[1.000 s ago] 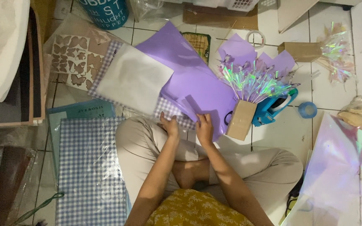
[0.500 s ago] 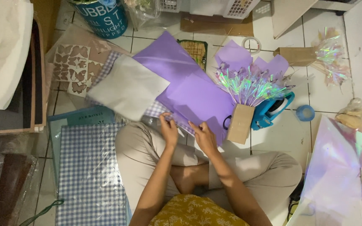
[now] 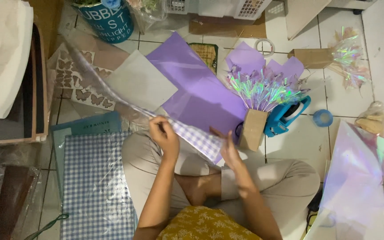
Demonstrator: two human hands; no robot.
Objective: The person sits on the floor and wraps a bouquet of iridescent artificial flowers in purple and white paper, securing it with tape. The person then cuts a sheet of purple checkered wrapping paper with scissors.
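Lifting a clear cellophane sheet (image 3: 112, 86) off the pile: that is the change from a second ago, when both hands lay flat on the purple paper at the near edge.

- Left hand (image 3: 165, 135): raised, fingers closed in a pinch on the near corner of the cellophane. Sheet now runs taut from that pinch up and left, over the grey-white square sheet (image 3: 141, 84) and the butterfly cut-out sheet (image 3: 74, 82), toward the teal bucket (image 3: 105, 18). Half a second ago it was not visibly up.
- Right hand (image 3: 230, 151): open, fingers spread and loosely extended, by the lower edge of the gingham-printed strip (image 3: 198, 140). Cannot tell if it presses the strip or only hovers over it.
- Purple paper sheet (image 3: 201, 89): flat on the tile floor, far of the hands, position unchanged across the three views.
- Right of it: brown paper-wrapped bundle (image 3: 253, 129) with iridescent foil butterflies (image 3: 265, 89) fanning out the top; blue tape dispenser (image 3: 285, 116) touching its right side; small blue tape roll (image 3: 323, 118) just beside that.
- Near left: blue gingham wrapping sheet (image 3: 96, 186) flat beside the person's knee.
- Near right: large iridescent film sheet (image 3: 365, 186).

Judgement: the top transparent layer has been separated from the stack; layers under it stay put.
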